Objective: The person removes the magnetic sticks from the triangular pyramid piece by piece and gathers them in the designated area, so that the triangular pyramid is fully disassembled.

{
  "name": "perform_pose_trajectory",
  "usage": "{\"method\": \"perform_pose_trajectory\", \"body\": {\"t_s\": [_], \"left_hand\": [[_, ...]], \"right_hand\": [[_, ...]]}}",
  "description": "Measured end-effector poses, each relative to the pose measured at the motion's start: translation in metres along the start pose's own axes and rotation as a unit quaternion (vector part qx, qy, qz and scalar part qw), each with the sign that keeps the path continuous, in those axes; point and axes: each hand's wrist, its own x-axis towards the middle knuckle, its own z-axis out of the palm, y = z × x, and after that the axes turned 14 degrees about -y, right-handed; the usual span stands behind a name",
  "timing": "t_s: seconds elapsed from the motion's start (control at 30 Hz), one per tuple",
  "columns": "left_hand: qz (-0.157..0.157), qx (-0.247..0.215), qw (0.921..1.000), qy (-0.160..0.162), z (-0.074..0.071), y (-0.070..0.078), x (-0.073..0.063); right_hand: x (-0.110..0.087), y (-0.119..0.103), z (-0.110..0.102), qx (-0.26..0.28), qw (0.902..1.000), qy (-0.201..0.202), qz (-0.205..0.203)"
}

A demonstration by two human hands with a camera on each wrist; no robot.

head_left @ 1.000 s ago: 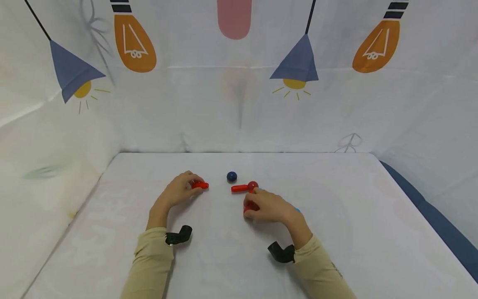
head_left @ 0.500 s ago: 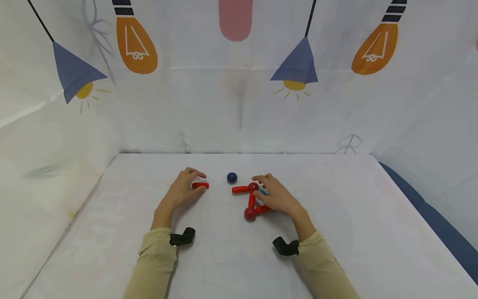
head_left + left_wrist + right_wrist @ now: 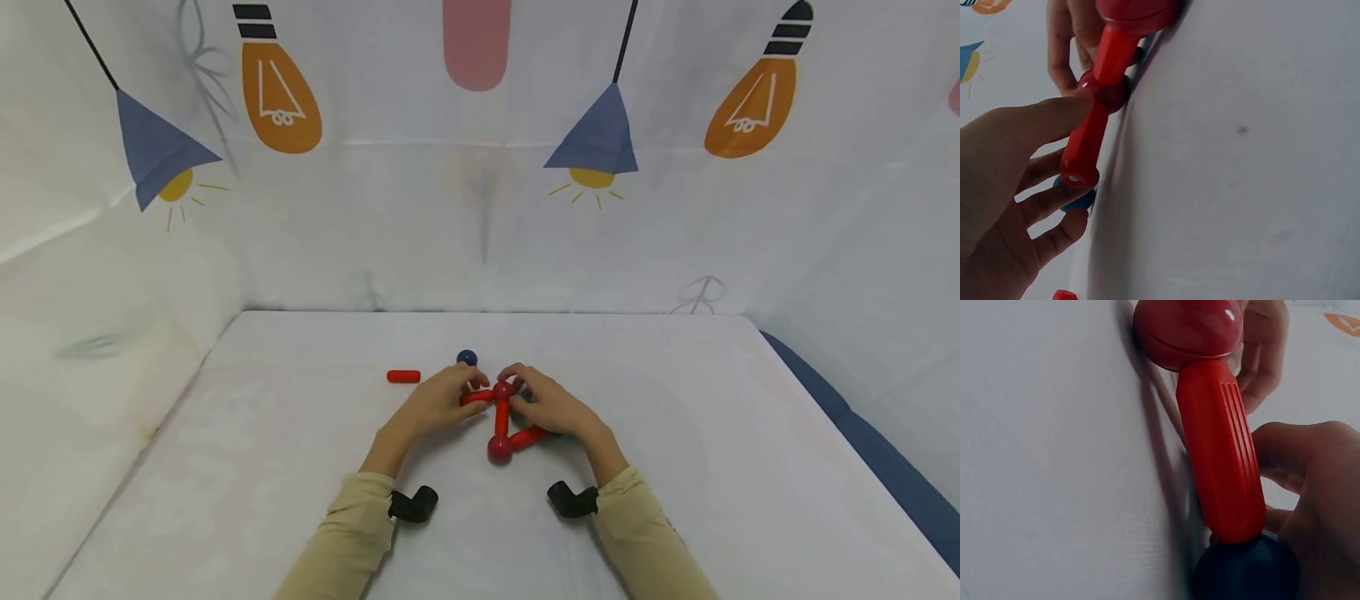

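My left hand [image 3: 438,400] pinches a red magnetic rod [image 3: 1085,147] between thumb and fingers. The rod's far end meets a red ball [image 3: 504,389]. My right hand [image 3: 552,404] holds that ball from the other side, thumb and fingers about it. From there another red rod [image 3: 502,417] runs to a nearer red ball [image 3: 500,449]. A third red rod [image 3: 1219,450] joins the nearer ball to a dark blue ball [image 3: 1245,569], which my right hand hides in the head view.
A loose red rod [image 3: 403,377] lies left of my left hand. Just beyond my left fingers sits a loose blue ball [image 3: 467,357]. The white table [image 3: 300,475] meets a white cloth wall [image 3: 405,225] printed with lamps and bulbs.
My left hand has left the loose red rod, moved right, and taken hold of the rod on the joined piece. My right hand has closed in on the far red ball.
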Motion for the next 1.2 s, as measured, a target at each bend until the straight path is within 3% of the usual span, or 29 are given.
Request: {"method": "perform_pose_trajectory", "body": {"t_s": [0.17, 0.43, 0.7, 0.83, 1.0, 1.2], "left_hand": [[-0.011, -0.018, 0.9997, -0.008, 0.009, -0.002, 0.004], [-0.031, -0.055, 0.9980, 0.005, 0.008, -0.001, 0.004], [-0.001, -0.006, 0.9996, 0.027, 0.006, 0.000, 0.001], [0.002, 0.013, 0.9997, 0.019, 0.001, 0.000, -0.002], [-0.028, 0.006, 0.9996, 0.000, -0.010, -0.009, -0.009], [-0.057, 0.007, 0.9973, 0.046, -0.030, -0.030, -0.027]], "right_hand": [[0.001, 0.004, 0.001, 0.014, 0.9999, 0.000, 0.001], [0.002, 0.007, 0.000, 0.034, 0.9993, -0.006, 0.012], [0.003, 0.011, -0.001, 0.046, 0.9988, -0.013, 0.010], [0.004, 0.012, -0.001, 0.051, 0.9986, -0.016, -0.003], [0.004, 0.014, -0.002, 0.050, 0.9986, -0.015, -0.005], [0.004, 0.016, -0.003, 0.056, 0.9983, -0.016, -0.003]]}}
